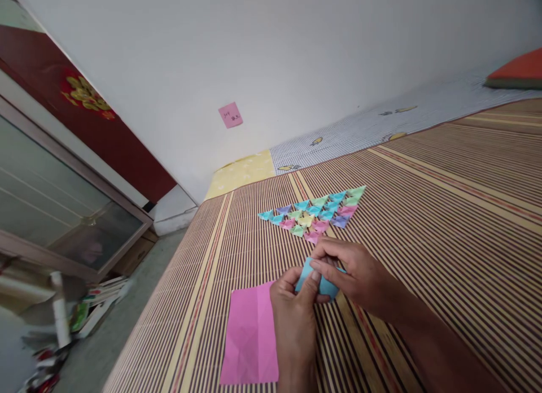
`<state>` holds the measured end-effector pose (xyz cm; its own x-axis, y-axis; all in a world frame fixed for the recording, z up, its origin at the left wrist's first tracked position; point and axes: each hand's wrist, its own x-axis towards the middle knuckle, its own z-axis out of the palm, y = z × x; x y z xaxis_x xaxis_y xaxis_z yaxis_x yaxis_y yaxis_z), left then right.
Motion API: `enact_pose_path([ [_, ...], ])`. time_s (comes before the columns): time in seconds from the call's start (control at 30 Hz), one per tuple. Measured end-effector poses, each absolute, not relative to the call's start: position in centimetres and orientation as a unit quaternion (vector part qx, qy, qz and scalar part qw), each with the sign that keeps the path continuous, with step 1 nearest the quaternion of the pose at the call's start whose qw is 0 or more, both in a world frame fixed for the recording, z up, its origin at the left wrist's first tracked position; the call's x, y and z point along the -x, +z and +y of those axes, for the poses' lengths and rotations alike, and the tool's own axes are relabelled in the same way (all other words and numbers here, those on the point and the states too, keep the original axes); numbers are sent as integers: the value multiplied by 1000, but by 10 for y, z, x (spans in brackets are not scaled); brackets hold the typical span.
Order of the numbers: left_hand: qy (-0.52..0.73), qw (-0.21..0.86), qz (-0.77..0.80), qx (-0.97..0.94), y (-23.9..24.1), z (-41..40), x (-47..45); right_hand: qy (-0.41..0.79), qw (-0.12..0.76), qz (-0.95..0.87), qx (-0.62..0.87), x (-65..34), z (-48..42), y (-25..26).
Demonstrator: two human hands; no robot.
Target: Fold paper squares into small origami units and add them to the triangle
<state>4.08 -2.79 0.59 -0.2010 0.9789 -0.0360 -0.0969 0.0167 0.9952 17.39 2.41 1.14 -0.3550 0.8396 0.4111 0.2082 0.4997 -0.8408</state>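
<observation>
Both hands hold a partly folded piece of blue paper (328,288) above the striped mat. My left hand (296,308) grips its left and lower side, thumb pressed on the front. The thumb and fingers of my right hand (353,274) pinch its upper edge. Fingers cover much of the paper, so its full shape is hidden. Left of my left hand lies a creased pink sheet (248,336), flat and partly covered by that hand. Beyond the hands, several small folded paper pieces (313,212) in blue, green, pink, yellow and purple are laid out in a triangle.
The striped mat (199,302) covers a bed against a white wall (296,60), where a pink note (231,115) is stuck. An orange cushion (516,68) sits at the far right. Down on the left are the floor (114,314), a glass-panelled door (63,195) and assorted clutter.
</observation>
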Motion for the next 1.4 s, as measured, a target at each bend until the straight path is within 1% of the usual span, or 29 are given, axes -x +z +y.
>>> enact_pose_path([
  [0.13, 543, 490, 530, -429, 8, -30, -39, 367, 445, -732, 361, -173, 23, 13],
  [0.2, 545, 482, 535, -430, 7, -30, -37, 409, 443, -716, 351, -174, 23, 13],
  [0.27, 561, 474, 539, -412, 5, -29, -34, 457, 445, -691, 339, -176, 25, 12],
  [0.37, 602, 478, 529, -360, 1, -26, -30, 491, 451, -666, 334, -180, 27, 10],
  [0.47, 638, 488, 509, -309, 0, -23, -28, 519, 421, -665, 333, -180, 27, 6],
  [0.57, 651, 492, 503, -283, 1, -22, -29, 511, 405, -679, 337, -176, 26, 2],
  [0.73, 655, 522, 473, -273, 2, -23, -31, 463, 435, -685, 357, -171, 27, -1],
  [0.87, 649, 556, 455, -250, 0, -23, -32, 491, 453, -656, 352, -171, 30, -4],
  [0.93, 658, 554, 452, -237, 0, -22, -32, 532, 426, -648, 339, -170, 30, -6],
  [1.03, 686, 538, 443, -209, 1, -21, -31, 588, 361, -653, 312, -166, 28, -10],
  [1.1, 698, 531, 439, -194, 2, -20, -31, 605, 339, -657, 297, -164, 27, -12],
  [1.27, 716, 534, 419, -165, 1, -20, -31, 582, 335, -682, 289, -162, 28, -12],
  [1.4, 729, 517, 418, -160, -1, -20, -32, 597, 320, -676, 290, -162, 28, -8],
])
